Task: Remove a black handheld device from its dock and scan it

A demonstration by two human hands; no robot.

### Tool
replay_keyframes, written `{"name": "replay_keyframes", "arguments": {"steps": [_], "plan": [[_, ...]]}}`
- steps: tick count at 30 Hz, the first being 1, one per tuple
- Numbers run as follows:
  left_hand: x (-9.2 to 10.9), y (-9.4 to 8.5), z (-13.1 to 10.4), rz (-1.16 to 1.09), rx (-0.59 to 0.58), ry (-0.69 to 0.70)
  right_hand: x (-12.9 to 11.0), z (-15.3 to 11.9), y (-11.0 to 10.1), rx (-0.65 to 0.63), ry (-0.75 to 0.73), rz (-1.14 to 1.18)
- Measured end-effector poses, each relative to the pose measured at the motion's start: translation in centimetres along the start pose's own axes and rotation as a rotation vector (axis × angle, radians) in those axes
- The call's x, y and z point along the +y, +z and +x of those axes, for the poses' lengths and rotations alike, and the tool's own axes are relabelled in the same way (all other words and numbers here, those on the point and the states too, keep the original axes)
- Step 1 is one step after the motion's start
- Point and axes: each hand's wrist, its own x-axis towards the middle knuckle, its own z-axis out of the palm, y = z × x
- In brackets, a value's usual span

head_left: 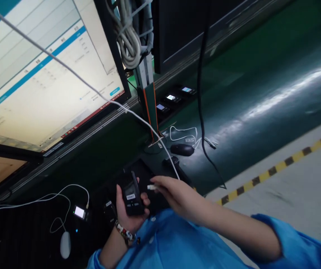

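Observation:
My left hand (132,216), with a beaded bracelet at its wrist, is wrapped round a black handheld device (132,196). The device has a dark screen and a small white label. Just to its right, my right hand (174,190) pinches the light-coloured plug (150,187) of a white cable (138,116), its tip pointing at the device but apart from it. The cable runs up to the upper left across the view. Close to my left hand, another dark device (109,211) with a white label lies on the dark surface.
A lit monitor (51,74) fills the upper left. Several small devices with lit screens, a black mouse (182,150) and a coiled white cable lie beyond my hands. At lower left are a white mouse (65,244) and a plugged-in device (80,212). A black cable (201,101) hangs at centre right.

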Motion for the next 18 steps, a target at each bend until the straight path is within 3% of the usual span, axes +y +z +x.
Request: {"name": "replay_keyframes", "arguments": {"steps": [6,10,18], "plan": [[-0.5,-1.2,0.3,0.142,-0.057,-0.008,-1.4,-0.6,0.7,-0.037,-0.064,0.117],[-0.7,-1.4,0.3,0.179,-0.049,0.053,-1.6,-0.7,1.0,-0.015,-0.043,0.044],[-0.7,-1.1,0.3,0.283,-0.029,0.018,-1.8,-0.8,1.6,-0.036,-0.070,-0.074]]}}
